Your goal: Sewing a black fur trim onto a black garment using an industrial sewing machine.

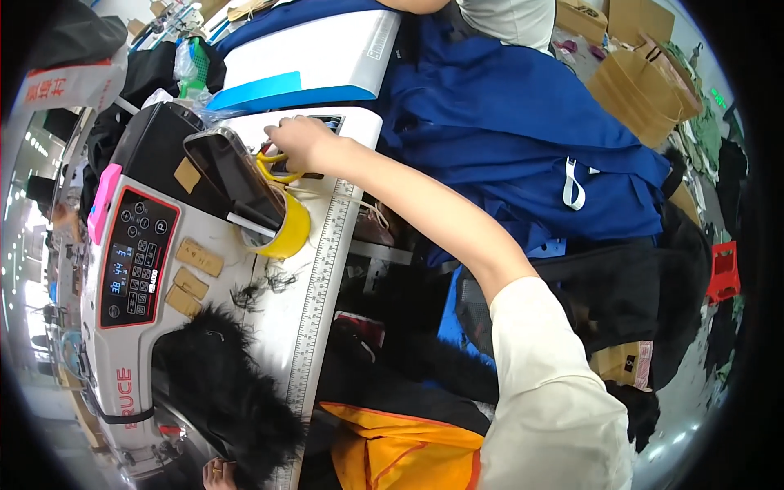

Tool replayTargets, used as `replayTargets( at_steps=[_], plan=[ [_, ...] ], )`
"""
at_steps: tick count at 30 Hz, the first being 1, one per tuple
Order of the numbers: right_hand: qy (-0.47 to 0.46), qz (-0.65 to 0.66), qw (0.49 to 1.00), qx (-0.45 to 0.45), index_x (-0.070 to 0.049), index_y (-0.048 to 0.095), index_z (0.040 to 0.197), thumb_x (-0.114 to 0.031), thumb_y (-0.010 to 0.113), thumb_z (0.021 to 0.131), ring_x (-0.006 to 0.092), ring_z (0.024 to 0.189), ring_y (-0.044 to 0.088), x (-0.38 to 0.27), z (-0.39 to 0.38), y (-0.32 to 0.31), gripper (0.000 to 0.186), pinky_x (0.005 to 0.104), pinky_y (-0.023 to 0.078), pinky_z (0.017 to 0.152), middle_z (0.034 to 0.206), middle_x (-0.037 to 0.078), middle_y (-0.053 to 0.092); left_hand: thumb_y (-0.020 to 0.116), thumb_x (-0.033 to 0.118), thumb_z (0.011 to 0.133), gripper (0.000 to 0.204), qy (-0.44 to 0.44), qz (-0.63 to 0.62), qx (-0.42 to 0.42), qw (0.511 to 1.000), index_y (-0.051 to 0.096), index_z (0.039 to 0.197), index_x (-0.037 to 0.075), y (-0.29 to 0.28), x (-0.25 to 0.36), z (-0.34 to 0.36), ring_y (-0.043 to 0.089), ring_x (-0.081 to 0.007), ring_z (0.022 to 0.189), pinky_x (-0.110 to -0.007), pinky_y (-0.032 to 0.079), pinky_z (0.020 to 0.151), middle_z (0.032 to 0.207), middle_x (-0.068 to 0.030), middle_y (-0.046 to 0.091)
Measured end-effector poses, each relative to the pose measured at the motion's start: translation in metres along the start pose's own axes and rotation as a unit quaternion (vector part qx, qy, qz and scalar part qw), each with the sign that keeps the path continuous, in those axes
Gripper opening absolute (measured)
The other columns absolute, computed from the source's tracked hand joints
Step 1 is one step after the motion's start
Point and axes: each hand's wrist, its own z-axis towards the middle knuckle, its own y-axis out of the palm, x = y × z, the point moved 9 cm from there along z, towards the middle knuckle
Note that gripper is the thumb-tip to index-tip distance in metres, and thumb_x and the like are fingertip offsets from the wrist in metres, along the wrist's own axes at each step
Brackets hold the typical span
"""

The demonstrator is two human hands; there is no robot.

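Observation:
My right hand (304,144) reaches over the far part of the white sewing machine table (282,343), its fingers curled at the yellow-handled scissors (273,167). The scissors stand by a yellow cup (292,230), and their blades are hidden. A phone (233,175) with a dark screen leans above this cup, beside a white stick. At the lower edge, my left hand (218,474) shows only in part, a ring on one finger. Its fingers are closed at the edge of a black furry piece (233,392), which lies across the table under the machine arm.
The sewing machine (122,343) with its lit control panel (135,261) stands on the left. Small brown cards (198,257) lie beside it. A ruler strip (314,302) follows the table edge. Blue fabric (506,139) is heaped to the right, orange cloth (400,449) below. Another person's white sleeve (510,20) is beyond.

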Motion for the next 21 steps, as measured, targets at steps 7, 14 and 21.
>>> replayTargets(
  at_steps=[7,14,21],
  plan=[
    [0.067,0.121,0.963,0.232,-0.006,0.055,0.125,-0.01,0.064,0.076,0.0284,0.105,0.062,0.049,-0.133,-0.099,0.05,0.0348,0.049,0.09,0.116,0.016,0.061,0.064,0.002,0.052,0.043,-0.006,0.023,0.132,0.991,0.06,0.095,0.0,-0.012,0.02,0.002,0.053,-0.0389,0.104,-0.05,0.042,0.092,0.104,-0.018,0.056],
    [0.041,0.353,0.931,-0.082,-0.005,0.051,0.126,0.006,0.06,0.076,0.0127,0.082,0.051,-0.07,-0.218,-0.084,0.052,0.0255,0.043,0.08,0.1,0.006,0.057,0.059,-0.002,0.054,0.059,-0.071,-0.081,0.205,0.973,0.062,0.113,0.001,-0.015,0.03,-0.016,0.057,-0.0299,0.11,-0.043,0.043,0.099,0.108,-0.0111,0.06],
    [-0.361,0.192,0.841,-0.355,-0.012,0.058,0.115,-0.011,0.078,0.063,0.027,0.078,0.059,-0.328,-0.193,-0.034,0.056,0.0329,0.048,0.062,0.093,0.007,0.057,0.057,-0.002,0.066,0.05,-0.174,-0.147,0.282,0.932,0.064,0.115,0.004,-0.001,0.03,-0.032,0.058,-0.0256,0.112,-0.042,0.044,0.1,0.105,-0.009,0.061]
  ],
)
